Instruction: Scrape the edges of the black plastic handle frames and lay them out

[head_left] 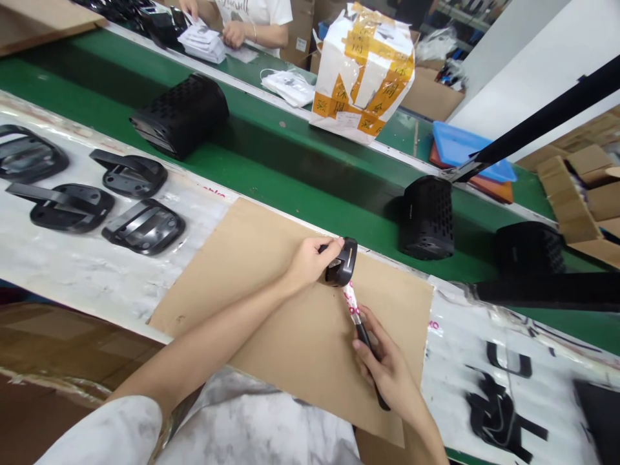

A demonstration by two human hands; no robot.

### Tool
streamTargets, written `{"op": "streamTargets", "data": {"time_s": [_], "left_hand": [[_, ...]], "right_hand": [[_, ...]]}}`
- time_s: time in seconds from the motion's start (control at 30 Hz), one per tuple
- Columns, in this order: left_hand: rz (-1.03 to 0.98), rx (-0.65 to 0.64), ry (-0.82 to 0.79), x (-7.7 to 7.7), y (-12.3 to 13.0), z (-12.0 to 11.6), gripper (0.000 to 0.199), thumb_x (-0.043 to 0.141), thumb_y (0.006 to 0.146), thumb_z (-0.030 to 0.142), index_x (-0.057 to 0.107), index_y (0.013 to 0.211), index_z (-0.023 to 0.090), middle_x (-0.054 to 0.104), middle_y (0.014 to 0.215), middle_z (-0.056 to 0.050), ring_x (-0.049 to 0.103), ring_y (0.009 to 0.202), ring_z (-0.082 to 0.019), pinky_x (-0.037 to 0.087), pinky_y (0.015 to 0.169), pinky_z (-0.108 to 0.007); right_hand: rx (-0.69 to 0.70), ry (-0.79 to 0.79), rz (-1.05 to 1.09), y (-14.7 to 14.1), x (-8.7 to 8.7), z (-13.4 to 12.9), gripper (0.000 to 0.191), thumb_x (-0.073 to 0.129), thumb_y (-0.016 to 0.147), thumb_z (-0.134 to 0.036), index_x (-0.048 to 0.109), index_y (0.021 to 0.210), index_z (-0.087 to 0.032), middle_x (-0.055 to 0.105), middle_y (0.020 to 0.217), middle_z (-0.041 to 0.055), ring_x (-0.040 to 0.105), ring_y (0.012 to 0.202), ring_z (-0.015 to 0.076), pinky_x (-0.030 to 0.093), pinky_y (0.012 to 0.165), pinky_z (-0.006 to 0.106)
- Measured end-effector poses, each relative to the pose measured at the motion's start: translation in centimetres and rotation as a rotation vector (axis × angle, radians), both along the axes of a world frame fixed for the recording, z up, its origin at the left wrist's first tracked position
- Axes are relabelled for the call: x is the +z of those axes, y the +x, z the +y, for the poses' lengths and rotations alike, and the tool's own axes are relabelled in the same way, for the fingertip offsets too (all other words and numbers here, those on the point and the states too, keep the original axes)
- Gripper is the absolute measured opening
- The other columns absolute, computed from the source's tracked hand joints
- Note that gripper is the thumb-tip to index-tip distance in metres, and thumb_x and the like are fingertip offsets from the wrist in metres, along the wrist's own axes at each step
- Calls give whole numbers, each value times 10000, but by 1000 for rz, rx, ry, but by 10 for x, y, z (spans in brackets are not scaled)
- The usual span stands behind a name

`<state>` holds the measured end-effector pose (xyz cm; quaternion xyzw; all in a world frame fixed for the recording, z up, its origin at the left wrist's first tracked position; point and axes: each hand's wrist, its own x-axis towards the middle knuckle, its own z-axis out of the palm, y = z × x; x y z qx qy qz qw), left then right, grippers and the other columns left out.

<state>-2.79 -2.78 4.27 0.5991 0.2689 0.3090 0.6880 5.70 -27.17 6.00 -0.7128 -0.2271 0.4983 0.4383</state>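
Observation:
My left hand (312, 259) is closed round a small black plastic part (345, 263), holding it on edge over a sheet of brown cardboard (271, 236). In my right hand (382, 361) is a black-handled tool (352, 302), its shaft wrapped in white tape with red print. The tool's upper end meets the lower edge of the part, and its tip is hidden there. On the left of the bench lie several black plastic frames with handles (145, 226). Black strips and U-shaped pieces (498, 413) lie to the right of the cardboard.
Beyond the bench runs a green conveyor belt (300, 174) carrying black perforated housings (426, 216). Across it stand a taped white box (363, 71) and a blue tray (469, 152). A black metal post (547, 123) slants over the right side. A person (256, 22) handles white papers opposite.

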Motion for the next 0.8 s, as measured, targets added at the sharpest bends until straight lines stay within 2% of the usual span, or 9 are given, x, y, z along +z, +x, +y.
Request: {"op": "streamTargets", "data": {"time_s": [0.1, 0.2, 0.3, 0.4, 0.47, 0.6, 0.67, 0.8], "left_hand": [[-4, 4, 9, 0, 0, 0, 499, 569, 966, 538, 485, 636, 174, 402, 632, 21, 391, 630, -125, 307, 604, -266], [-8, -8, 2, 2, 0, -1, 487, 566, 967, 534, 508, 650, 169, 416, 641, 19, 397, 637, -126, 310, 609, -266], [1, 0, -12, 4, 0, -1, 465, 563, 968, 524, 536, 673, 165, 440, 656, 13, 414, 655, -131, 320, 616, -264], [27, 24, 11, 5, 0, -3, 485, 556, 967, 524, 482, 640, 174, 408, 640, 15, 391, 641, -127, 296, 594, -268], [38, 40, 28, 5, 1, -4, 501, 552, 969, 524, 435, 623, 181, 377, 623, 19, 371, 624, -123, 277, 579, -273], [52, 55, 37, 3, 2, -7, 491, 548, 972, 527, 435, 639, 184, 365, 623, 22, 374, 621, -123, 279, 579, -275], [52, 53, 33, 3, 2, -8, 480, 544, 974, 524, 449, 652, 182, 373, 633, 21, 381, 630, -125, 284, 585, -276], [52, 57, 42, 5, 1, -10, 480, 540, 977, 516, 436, 648, 182, 367, 634, 21, 373, 631, -123, 274, 583, -277]], "right_hand": [[-52, -32, 100, -9, -6, 1, 880, 726, 921, -605, 323, 1649, -317, 472, 719, -47, 312, 472, 73, 286, 400, 190], [-157, -46, 78, -18, -2, 4, 899, 702, 908, -676, 383, 1632, -250, 349, 624, -85, 257, 460, 69, 250, 392, 177], [-288, -47, 49, -26, 11, 7, 875, 719, 880, -694, 451, 1600, -277, 470, 713, -37, 264, 452, 57, 221, 366, 180], [-462, 12, -32, -37, 17, 10, 839, 681, 898, -713, 423, 1608, -349, 564, 873, 10, 299, 459, 53, 232, 359, 183], [-456, 23, -25, -42, 15, 13, 871, 667, 894, -738, 391, 1623, -352, 551, 849, 2, 329, 473, 65, 256, 366, 182], [-249, -86, 125, -39, 11, 17, 940, 709, 835, -765, 453, 1596, -276, 511, 764, -24, 306, 459, 68, 254, 352, 190], [-277, -94, 107, -36, 16, 15, 966, 724, 816, -771, 449, 1597, -275, 512, 767, -26, 285, 452, 63, 235, 348, 191], [-450, 1, -25, -41, 18, 12, 959, 693, 834, -788, 420, 1606, -288, 520, 790, -18, 306, 470, 67, 239, 373, 191]]}}
